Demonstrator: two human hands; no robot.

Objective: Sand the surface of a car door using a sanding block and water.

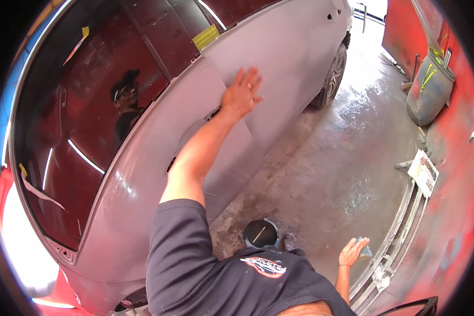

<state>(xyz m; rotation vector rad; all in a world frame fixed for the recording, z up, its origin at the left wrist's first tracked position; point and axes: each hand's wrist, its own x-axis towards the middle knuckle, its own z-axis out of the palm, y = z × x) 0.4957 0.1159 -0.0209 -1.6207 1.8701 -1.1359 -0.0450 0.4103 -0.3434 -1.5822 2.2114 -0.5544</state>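
Stretched far forward, my left hand (241, 95) lies against the dull grey-mauve car side (279, 68) with its fingers spread and nothing in them. It rests near the seam between two doors, just past an opening where a door handle sits (212, 114). Down at my right side, my right hand (351, 253) is away from the car. A pale blue, flat-looking thing (365, 253) shows against its fingers, and the hand seems to hold it; its kind is too small to make out.
Below me on the wet floor (321, 158) stands a bucket (260, 233) of dark liquid with a stick across it. Yellow tape (205, 37) clings by the dark windows. Along the red wall are a grey bin (430, 87) and a long bumper-like bar (392, 242).
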